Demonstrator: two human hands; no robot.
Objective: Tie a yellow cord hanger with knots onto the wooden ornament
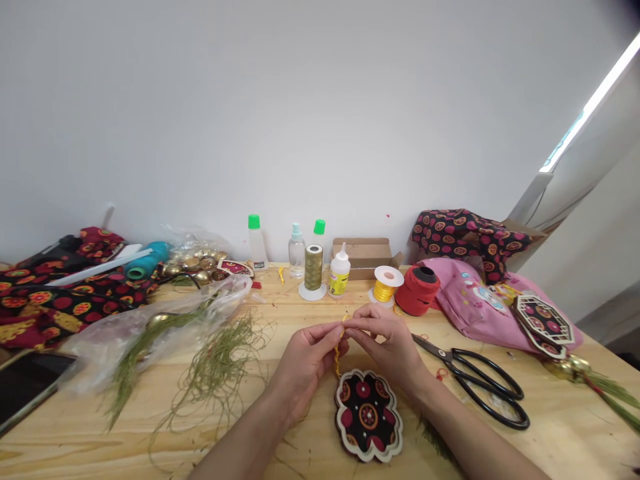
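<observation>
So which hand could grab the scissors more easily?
Probably the right hand: the scissors lie just beside it, while the left hand is farther off, across the ornament. Both pinch the yellow cord.

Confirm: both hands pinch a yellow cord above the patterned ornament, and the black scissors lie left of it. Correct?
No. The head view shows the black scissors right of the patterned ornament, not left. The left hand and right hand do pinch the yellow cord above it.
</observation>
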